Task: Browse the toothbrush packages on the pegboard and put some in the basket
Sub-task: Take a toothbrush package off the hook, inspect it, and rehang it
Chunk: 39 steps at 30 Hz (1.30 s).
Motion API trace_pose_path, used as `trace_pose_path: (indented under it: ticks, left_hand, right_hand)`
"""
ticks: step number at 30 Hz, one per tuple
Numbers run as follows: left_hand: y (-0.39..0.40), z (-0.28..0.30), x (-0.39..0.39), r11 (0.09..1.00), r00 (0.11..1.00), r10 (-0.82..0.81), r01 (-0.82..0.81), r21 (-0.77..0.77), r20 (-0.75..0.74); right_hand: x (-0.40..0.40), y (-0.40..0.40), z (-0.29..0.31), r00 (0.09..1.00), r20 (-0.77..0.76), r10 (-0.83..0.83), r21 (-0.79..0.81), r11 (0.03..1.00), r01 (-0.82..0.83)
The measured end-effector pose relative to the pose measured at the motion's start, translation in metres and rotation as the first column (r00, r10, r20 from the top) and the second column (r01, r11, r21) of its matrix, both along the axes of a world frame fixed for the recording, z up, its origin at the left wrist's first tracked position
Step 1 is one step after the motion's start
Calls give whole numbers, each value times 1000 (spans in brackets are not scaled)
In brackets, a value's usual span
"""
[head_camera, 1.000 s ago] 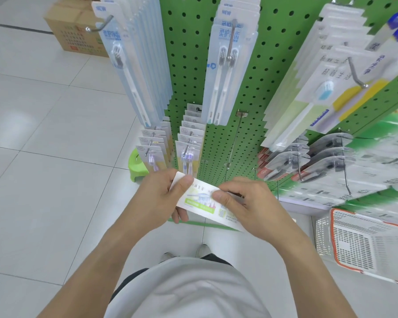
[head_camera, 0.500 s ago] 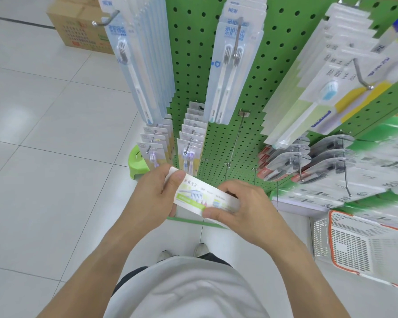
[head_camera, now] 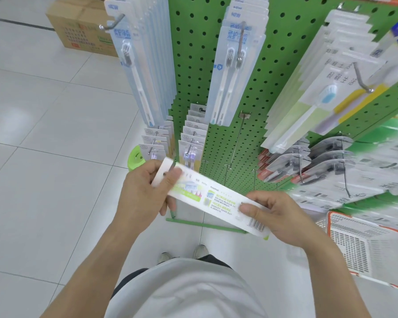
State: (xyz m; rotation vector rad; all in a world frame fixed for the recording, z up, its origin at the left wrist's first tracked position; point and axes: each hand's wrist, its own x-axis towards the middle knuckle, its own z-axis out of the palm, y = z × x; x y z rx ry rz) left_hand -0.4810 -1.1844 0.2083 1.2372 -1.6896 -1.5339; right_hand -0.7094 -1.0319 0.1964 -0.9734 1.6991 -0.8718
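Observation:
I hold one toothbrush package (head_camera: 213, 199) in front of me with its printed back and barcode facing up. My left hand (head_camera: 145, 191) pinches its upper left end, thumb on top. The lower right end, near the barcode, is gripped by my right hand (head_camera: 278, 216). Behind it rises the green pegboard (head_camera: 193, 72), hung with rows of toothbrush packages (head_camera: 237, 65) on metal hooks. A white basket with an orange rim (head_camera: 363, 246) stands on the floor at the lower right.
A cardboard box (head_camera: 83, 26) sits on the tiled floor at the upper left. A green round stool (head_camera: 135, 157) stands beside the pegboard's foot. Several bare hooks (head_camera: 237, 143) stick out of the pegboard's middle. My shoes (head_camera: 184, 253) show below the package.
My hands have drawn apart along the package, the right one sliding down to the barcode end, so the printed back now shows in full. The package has tilted flatter toward me.

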Motion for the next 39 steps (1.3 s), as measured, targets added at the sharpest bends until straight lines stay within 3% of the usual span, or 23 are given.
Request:
trace_pose_path:
  ticks: [3,8,12,18,23,26,32,39]
  left_hand:
    - [7,1,-5,998,996,32,-27,61,-85]
    - [13,0,-14,981,968,178,-162,103,-176]
    - [24,-1,-30,975,962,214,-200,95,-169]
    - [41,-1,-44,991,996,-57,65,-116,76]
    - [37,2,-48,960,987,-72,107,-260,141]
    - [41,12,-49,951,991,-91,115,-288,96]
    - [38,25,-59,957,976,-216,205,-205,-35]
    - [31,53,-81,922,919,-370,345,-177,-134]
  right_hand:
    - [9,3,-3,994,92,-53,-72,996,60]
    - [19,7,-8,997,82,1,-66,998,4]
    - [42,2,-12,992,-124,-3,-33,999,-1]
    - [78,-6,-19,860,-491,-137,-188,981,49]
    - [82,-3,-17,818,-544,-187,-259,965,49]
    - [79,0,-11,848,-454,-272,-320,939,130]
    - [60,5,4,876,-266,-403,-488,840,238]
    - [47,7,22,859,19,-512,-561,706,433]
